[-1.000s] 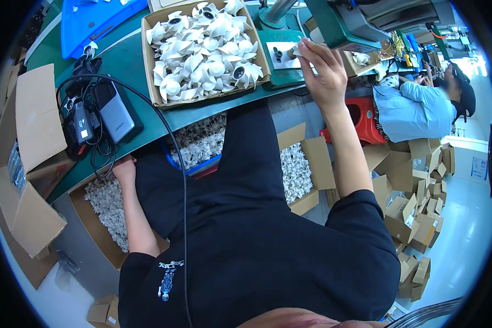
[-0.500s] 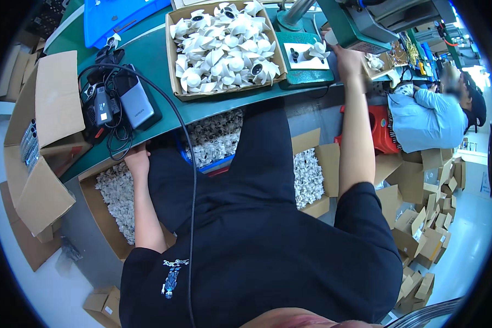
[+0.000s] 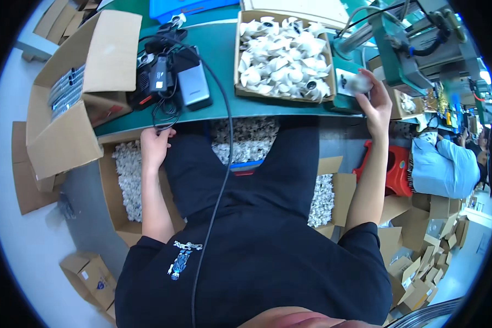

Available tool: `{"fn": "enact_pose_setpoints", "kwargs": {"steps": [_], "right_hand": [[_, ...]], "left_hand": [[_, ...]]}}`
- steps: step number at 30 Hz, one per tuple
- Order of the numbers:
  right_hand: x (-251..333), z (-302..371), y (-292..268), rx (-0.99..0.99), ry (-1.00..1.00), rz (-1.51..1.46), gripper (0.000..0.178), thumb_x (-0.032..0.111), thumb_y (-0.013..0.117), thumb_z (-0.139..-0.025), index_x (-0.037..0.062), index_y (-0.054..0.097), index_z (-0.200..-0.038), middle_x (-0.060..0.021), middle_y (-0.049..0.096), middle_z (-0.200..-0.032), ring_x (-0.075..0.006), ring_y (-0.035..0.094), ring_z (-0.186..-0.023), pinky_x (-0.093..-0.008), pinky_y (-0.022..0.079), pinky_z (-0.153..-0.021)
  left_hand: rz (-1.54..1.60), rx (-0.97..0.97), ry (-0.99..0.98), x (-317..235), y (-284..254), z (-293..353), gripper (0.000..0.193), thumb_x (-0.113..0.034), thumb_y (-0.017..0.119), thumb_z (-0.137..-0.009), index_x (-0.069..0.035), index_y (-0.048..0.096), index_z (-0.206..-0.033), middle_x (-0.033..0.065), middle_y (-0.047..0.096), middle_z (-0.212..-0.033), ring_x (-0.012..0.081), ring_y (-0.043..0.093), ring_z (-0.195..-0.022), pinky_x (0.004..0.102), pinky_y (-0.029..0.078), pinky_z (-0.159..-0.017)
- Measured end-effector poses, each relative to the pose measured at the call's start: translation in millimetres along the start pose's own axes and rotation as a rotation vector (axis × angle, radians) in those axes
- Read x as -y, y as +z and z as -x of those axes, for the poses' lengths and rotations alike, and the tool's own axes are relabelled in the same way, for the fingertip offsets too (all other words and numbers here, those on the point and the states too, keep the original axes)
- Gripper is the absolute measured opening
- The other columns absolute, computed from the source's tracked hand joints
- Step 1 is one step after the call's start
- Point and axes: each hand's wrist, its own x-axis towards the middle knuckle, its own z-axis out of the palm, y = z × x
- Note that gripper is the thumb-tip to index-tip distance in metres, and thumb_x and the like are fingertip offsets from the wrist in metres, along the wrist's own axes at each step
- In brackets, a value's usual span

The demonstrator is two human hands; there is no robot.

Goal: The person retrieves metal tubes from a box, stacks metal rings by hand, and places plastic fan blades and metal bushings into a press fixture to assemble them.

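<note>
My right hand (image 3: 375, 102) is raised at the right end of the green bench (image 3: 224, 60), fingers closed round a small white wrapped part (image 3: 358, 83) beside a green machine base (image 3: 345, 90). Left of it stands a cardboard tray (image 3: 238, 65) filled with several white wrapped parts (image 3: 284, 57). My left hand (image 3: 154, 146) hangs below the bench's front edge, loosely curled against my dark trouser leg, touching a loop of black cable (image 3: 164, 117). It holds nothing that I can see.
Black and grey devices (image 3: 172, 82) with cables sit on the bench's left part. An open cardboard box (image 3: 76, 109) stands left of it. Boxes of white pieces (image 3: 127, 175) lie under the bench. Another person in a blue top (image 3: 440, 167) sits at the right, with flattened cartons (image 3: 421, 257) near them.
My view has shifted, so the bench and tray now sit further right and lower. My right hand has come down from the machine holding a white part. My left hand stays by my thigh.
</note>
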Motion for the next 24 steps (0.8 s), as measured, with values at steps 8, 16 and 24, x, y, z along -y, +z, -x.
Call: {"fn": "enact_pose_setpoints", "kwargs": {"steps": [8,16,24], "right_hand": [[-7,20,24,-0.493,0.075,0.15,0.042,0.002,0.077,-0.075,-0.0064,0.06,-0.112,-0.0119,0.065,-0.111,-0.0206,0.06,-0.1,-0.0347,0.046,-0.093],[85,-23,123,-0.087,-0.456,0.476,0.039,0.01,0.079,-0.073,0.0005,0.066,-0.107,-0.0143,0.067,-0.103,-0.0289,0.062,-0.094,-0.0346,0.047,-0.087],[76,-65,131,0.108,-0.331,0.786,0.032,0.023,0.072,-0.084,0.0026,0.068,-0.108,-0.0136,0.066,-0.111,-0.0291,0.06,-0.108,-0.0353,0.044,-0.096]], "left_hand": [[0.264,0.818,0.472,-133,-9,90,0.049,-0.035,0.072,-0.085,0.004,0.064,-0.113,0.0134,0.07,-0.097,0.0187,0.068,-0.086,0.0288,0.051,-0.078],[0.933,1.138,0.764,-175,31,120,0.087,-0.056,0.073,-0.078,0.012,0.049,-0.126,0.0297,0.06,-0.114,0.0369,0.061,-0.105,0.0423,0.053,-0.084],[0.856,1.259,0.772,-191,62,118,0.09,-0.062,0.065,-0.08,0.009,0.045,-0.131,0.0266,0.061,-0.115,0.0322,0.062,-0.103,0.0392,0.051,-0.087]]}}
